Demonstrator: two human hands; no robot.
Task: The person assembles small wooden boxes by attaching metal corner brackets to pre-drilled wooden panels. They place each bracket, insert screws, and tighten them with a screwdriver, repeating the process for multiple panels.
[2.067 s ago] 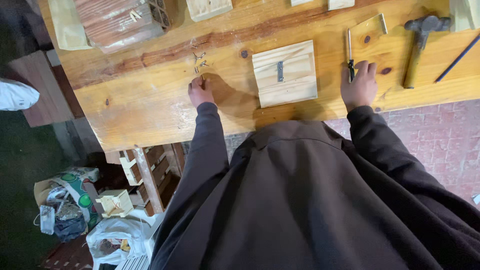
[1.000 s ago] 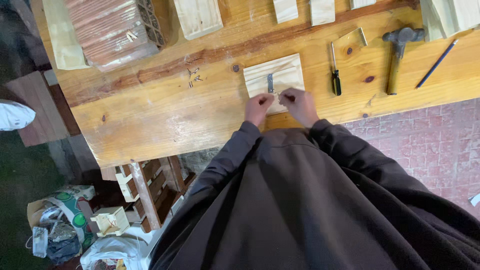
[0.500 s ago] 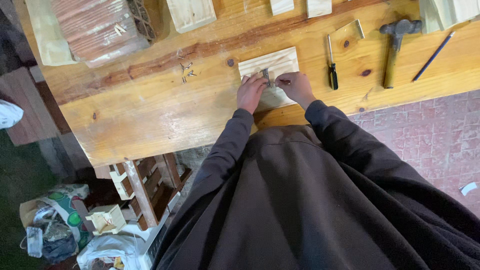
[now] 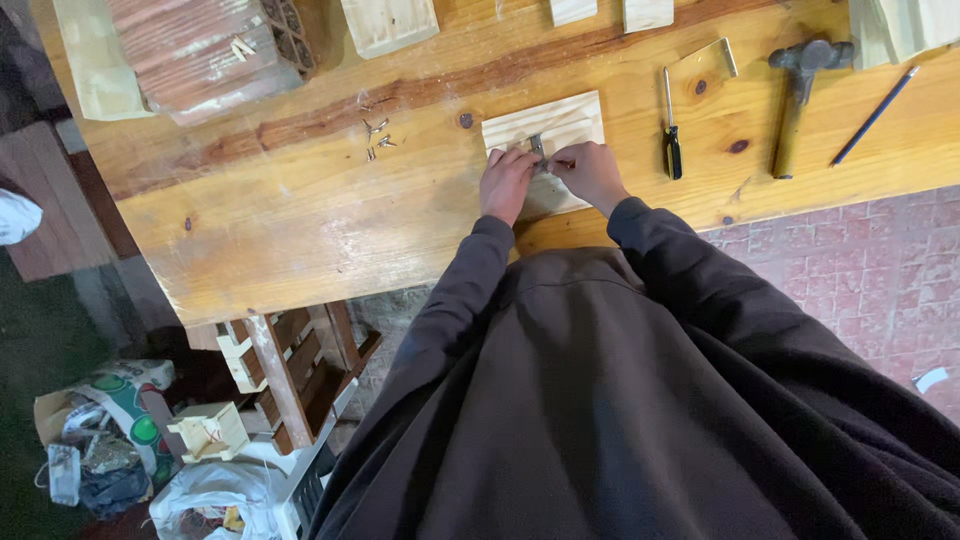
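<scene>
**Fingers pinched on a small metal piece atop a wood block**

Fingers of both your hands meet over a pale wood block (image 4: 545, 140) on the bench (image 4: 300, 215). Your left hand (image 4: 508, 183) curls its fingertips onto the block's near left part, touching a small grey metal piece (image 4: 537, 147) that lies on the block. Your right hand (image 4: 590, 172) closes thumb and forefinger at that same piece from the other side; whether it grips the piece itself or something tinier beside it is too small to tell. Both hands rest on the block.

Just right of your right fingers lies a screwdriver (image 4: 671, 130) with a black handle. Farther right lie a hammer (image 4: 795, 95) and then a pencil (image 4: 875, 115). Left of your left fingers, well apart, sits a small scatter of screws (image 4: 375, 138). Beyond that, at the bench's far left, stands a reddish brick block (image 4: 200, 50).
</scene>
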